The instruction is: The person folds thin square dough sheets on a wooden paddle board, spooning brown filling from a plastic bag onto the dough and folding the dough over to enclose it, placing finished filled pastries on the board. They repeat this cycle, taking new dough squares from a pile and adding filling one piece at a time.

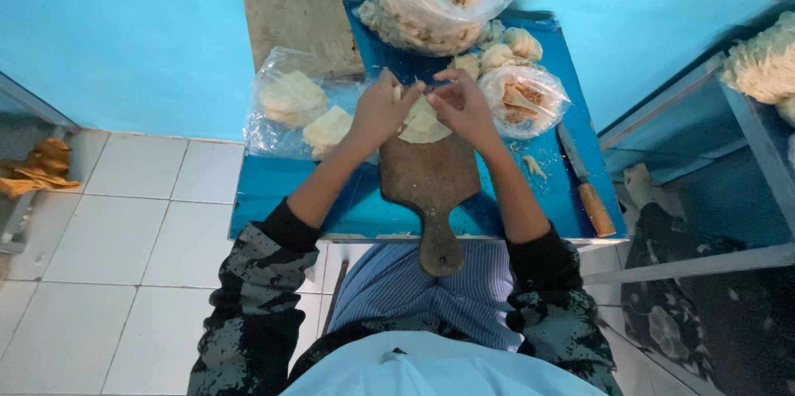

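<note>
Dough wrapper (pixel 424 124) sat at frame centre between my hands, left hand (pixel 379 110) and right hand (pixel 464 110) equally near, both pinching its upper edge.

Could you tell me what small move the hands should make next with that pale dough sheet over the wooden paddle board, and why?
Probably press the raised edges together. Both the left hand and the right hand pinch the top of the pale folded dough sheet above the brown wooden paddle board, and its lower edge still hangs loose. Finished pale dumplings lie behind on the blue table.
</note>
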